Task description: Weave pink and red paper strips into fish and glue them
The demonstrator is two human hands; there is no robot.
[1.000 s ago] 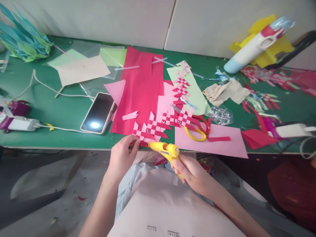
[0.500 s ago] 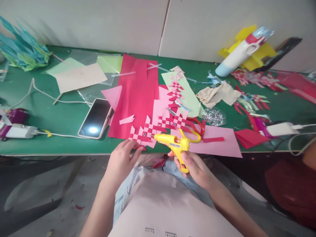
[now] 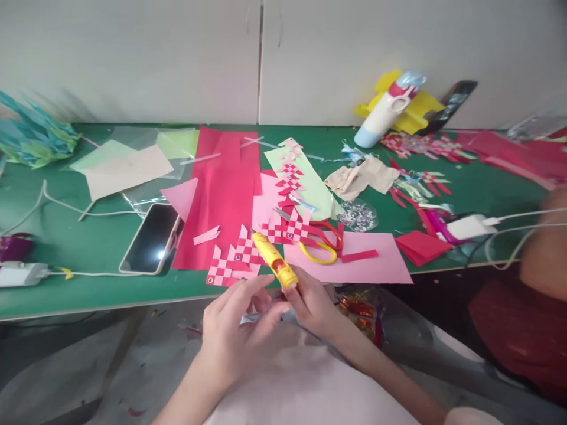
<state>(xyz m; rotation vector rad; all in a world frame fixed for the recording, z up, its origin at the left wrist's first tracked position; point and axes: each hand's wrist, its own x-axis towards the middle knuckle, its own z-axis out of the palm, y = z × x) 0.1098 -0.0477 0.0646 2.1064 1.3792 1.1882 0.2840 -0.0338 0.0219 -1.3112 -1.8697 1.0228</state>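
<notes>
A yellow glue gun point(image 3: 275, 260) is gripped in my right hand point(image 3: 315, 302), its nozzle pointing up and left over the table edge. My left hand point(image 3: 241, 316) is beside it, fingers curved and apart, with nothing visible between them. Just beyond my hands lie red and pink woven paper fish point(image 3: 221, 265), some with small round eyes. Scissors with red and yellow handles point(image 3: 319, 257) rest partly under the woven pieces on a pink sheet point(image 3: 376, 268).
The green table point(image 3: 106, 292) holds a phone point(image 3: 151, 239), red sheets point(image 3: 225, 195), a bag of googly eyes point(image 3: 358, 215), a bottle point(image 3: 385, 115) and white chargers point(image 3: 472, 227). Another person's arm point(image 3: 544, 254) is at the right edge.
My left hand has left the woven paper and moved right, close to the glue gun. My right hand has turned the gun, and its nozzle has swung upward. The camera view has shifted.
</notes>
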